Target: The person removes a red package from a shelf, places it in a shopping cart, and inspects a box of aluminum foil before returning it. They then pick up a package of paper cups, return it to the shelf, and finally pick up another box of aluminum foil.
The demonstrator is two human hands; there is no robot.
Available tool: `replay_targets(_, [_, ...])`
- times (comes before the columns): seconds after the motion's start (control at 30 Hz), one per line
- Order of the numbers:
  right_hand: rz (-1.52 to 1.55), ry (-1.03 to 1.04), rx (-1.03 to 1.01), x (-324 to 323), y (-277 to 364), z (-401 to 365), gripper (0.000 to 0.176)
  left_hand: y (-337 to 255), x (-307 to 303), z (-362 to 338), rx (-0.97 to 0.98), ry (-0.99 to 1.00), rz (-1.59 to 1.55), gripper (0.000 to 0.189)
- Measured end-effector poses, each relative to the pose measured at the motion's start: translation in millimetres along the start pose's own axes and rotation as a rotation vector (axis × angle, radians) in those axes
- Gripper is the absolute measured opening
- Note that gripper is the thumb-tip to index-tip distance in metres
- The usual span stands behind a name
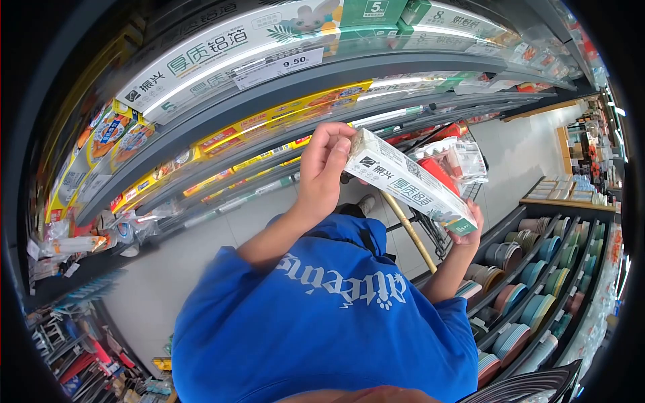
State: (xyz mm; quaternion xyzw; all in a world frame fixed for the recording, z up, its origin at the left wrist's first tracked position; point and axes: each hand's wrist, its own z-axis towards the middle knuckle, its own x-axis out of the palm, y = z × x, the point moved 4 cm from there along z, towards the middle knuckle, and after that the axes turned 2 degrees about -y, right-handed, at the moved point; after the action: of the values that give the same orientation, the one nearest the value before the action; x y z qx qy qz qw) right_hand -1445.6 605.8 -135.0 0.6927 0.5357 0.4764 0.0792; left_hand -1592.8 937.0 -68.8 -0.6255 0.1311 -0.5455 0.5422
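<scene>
Left fingers: we have the left hand bent closed round the upper-left end of the box, thumb along its side; no open gap noted.
Right fingers: we see the right hand closed on the lower-right end; some of its fingers are hidden behind the carton.
Box: we hold a long, narrow white-and-green printed cardboard box between both hands, raised off any support.
Long axis: slants from upper left to lower right across our view, one end at each hand; its printed long side faces us. Neither hand is the nearer, as both touch it.
Cart: beyond and partly below the box, we note a dark wire cart with clear-wrapped packages in it; a gold-coloured pole runs beside.
Shelf: ahead of us, a grey shelf bears a large white printed carton above, yellow cartons below.
Rack: to our right, stacked coloured dishes in rows.
</scene>
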Motion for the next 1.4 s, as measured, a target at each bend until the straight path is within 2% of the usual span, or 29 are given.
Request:
replay_targets(0.2, [0.025,-0.039,0.026,2.3,-1.4,-2.3,0.066,-2.1,0.7,0.4,-0.007,-0.015,-0.045,0.02])
replay_targets(0.4, [-0.03,0.069,0.031,-7.5,-1.2,6.1,0.067,-4.0,-4.2,0.3,0.013,0.007,-0.036,0.025])
replay_targets(0.5, [-0.035,0.105,0.036,-5.2,0.9,9.8,0.068,-6.4,-6.1,0.0,0.162,0.04,0.13,0.028])
replay_targets(0.6, [-0.024,0.085,0.018,0.2,-2.2,13.4,0.067,-14.0,-5.8,-0.5,0.145,0.035,0.141,0.034])
replay_targets(0.67, [-0.037,0.178,0.049,-1.6,-4.4,18.2,0.067,-17.6,-3.6,-0.3,0.159,0.015,0.184,0.038])
replay_targets(0.87, [-0.046,0.099,-0.034,24.2,-10.7,21.1,0.057,-24.6,-6.2,1.0,0.153,-0.037,0.255,0.047])
replay_targets(1.07, [0.025,-0.048,-0.008,44.0,-20.4,21.2,0.057,-38.7,-4.8,-2.8,0.076,-0.012,0.185,0.048])
replay_targets(1.2, [0.0,0.088,0.05,26.5,-22.3,37.2,0.059,-39.6,-7.7,-1.6,0.152,-0.03,0.2,0.041])
replay_targets(1.3, [0.005,0.281,0.138,21.6,-22.5,44.6,0.06,-44.3,-7.3,-2.1,0.166,-0.023,0.194,0.037])
replay_targets(1.37, [-0.011,0.318,0.135,14.4,-23.3,49.1,0.062,-45.0,-10.7,-1.9,0.158,-0.006,0.219,0.036])
replay_targets(1.4, [-0.033,0.263,0.089,13.0,-23.9,51.0,0.062,-45.2,-11.7,-1.4,0.156,-0.003,0.225,0.035])
